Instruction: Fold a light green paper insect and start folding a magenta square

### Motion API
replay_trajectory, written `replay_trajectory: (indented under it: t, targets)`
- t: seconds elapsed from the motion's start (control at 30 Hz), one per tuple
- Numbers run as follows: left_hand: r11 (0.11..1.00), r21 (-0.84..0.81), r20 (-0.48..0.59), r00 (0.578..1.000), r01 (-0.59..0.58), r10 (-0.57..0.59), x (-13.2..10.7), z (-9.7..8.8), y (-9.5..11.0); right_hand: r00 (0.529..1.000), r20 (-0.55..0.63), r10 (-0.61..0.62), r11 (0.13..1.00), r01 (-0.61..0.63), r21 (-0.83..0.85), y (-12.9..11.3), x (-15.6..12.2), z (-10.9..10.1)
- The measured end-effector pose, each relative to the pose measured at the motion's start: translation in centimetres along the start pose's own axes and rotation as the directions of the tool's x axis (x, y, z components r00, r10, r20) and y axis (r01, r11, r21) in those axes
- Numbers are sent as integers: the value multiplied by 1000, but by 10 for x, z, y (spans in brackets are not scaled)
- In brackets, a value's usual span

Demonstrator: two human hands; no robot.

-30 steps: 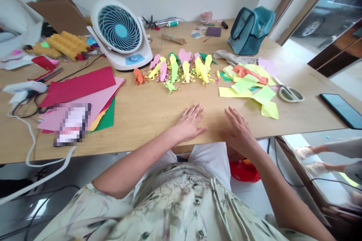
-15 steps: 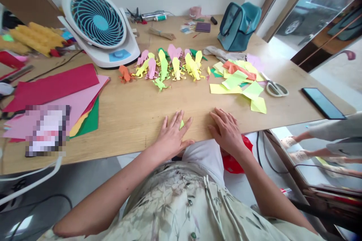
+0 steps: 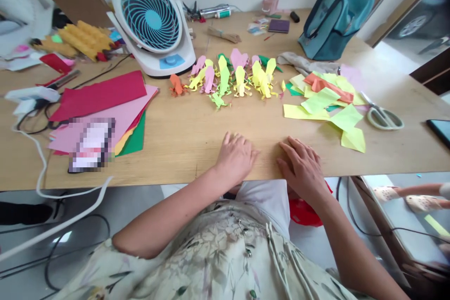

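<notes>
Both of my hands rest on the wooden table point(image 3: 183, 143) close to its front edge. My left hand point(image 3: 236, 157) has its fingers curled down onto the wood; whatever lies under them is hidden. My right hand point(image 3: 303, 166) lies flat beside it with fingers stretched out and holds nothing. Beyond the hands stands a row of small folded paper figures point(image 3: 232, 79) in yellow, pink, green and orange. A pile of cut yellow-green and orange paper pieces point(image 3: 323, 98) lies to the right of them.
Scissors point(image 3: 383, 117) and a dark phone point(image 3: 439, 129) lie at the right. A white-and-blue fan point(image 3: 153, 21) and a teal bag point(image 3: 333, 21) stand at the back. Red, pink and green sheets point(image 3: 101, 103) are stacked at left. Another person's feet point(image 3: 404, 197) show at lower right.
My left hand's fingers were spread over a small yellow-green scrap and have now curled in, hiding it. The right hand stays flat. My head has turned back to the left.
</notes>
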State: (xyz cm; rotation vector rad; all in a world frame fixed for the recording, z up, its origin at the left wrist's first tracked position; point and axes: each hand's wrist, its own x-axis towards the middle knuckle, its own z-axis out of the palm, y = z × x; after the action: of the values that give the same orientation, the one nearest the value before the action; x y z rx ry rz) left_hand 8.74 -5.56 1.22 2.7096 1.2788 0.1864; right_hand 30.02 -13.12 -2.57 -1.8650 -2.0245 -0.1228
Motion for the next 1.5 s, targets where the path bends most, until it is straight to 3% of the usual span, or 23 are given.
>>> replay_trajectory:
  t: [0.07, 0.2, 0.3, 0.47, 0.67, 0.8, 0.9, 1.0, 1.13, 1.27, 1.5]
  targets:
    - [999, -16, -46, 998, 37, -38, 9, 9, -2, 1000, 2, -1, 1000, 1, 5, 0, 0, 0]
    - [1000, -22, -20, 1000, -18, 17, 13, 23, -6, 1000, 5, 1, 1000, -1, 2, -1, 0, -1]
    - [1000, 19, -17, 1000, -5, 5, 10, 23, -7, 1000, 10, 10, 1000, -10, -9, -2, 1, -1]
    - [995, 16, 18, 995, -102, 102, 12, 20, -11, 1000, 14, 17, 999, -17, -28, -1, 2, -1]
    - [992, 6, -13, 992, -125, 125, 9, 19, -7, 998, 20, -52, 997, 51, 60, 1, 8, -1]
    - [987, -84, 64, 988, -137, 143, 3, 21, 0, 995, 32, -90, 991, 87, 104, 4, 12, 0]
    - [988, -107, 71, 991, -107, 115, 15, 22, -7, 990, 58, -125, 985, 117, 129, 6, 16, -1]
    - [997, -72, 32, 999, -4, 6, 39, 21, -24, 983, 84, -162, 979, 149, 137, 7, 23, -1]
    - [999, -21, -25, 999, -24, 23, 60, 19, -36, 976, 80, -201, 973, 190, 131, 8, 29, 2]
    - [1000, 5, -79, 997, 21, -21, 55, 20, -26, 976, 67, -206, 972, 196, 132, 10, 27, 5]
    - [997, -58, 46, 998, 50, -47, 48, 18, -15, 982, 43, -183, 976, 177, 126, 9, 24, 8]
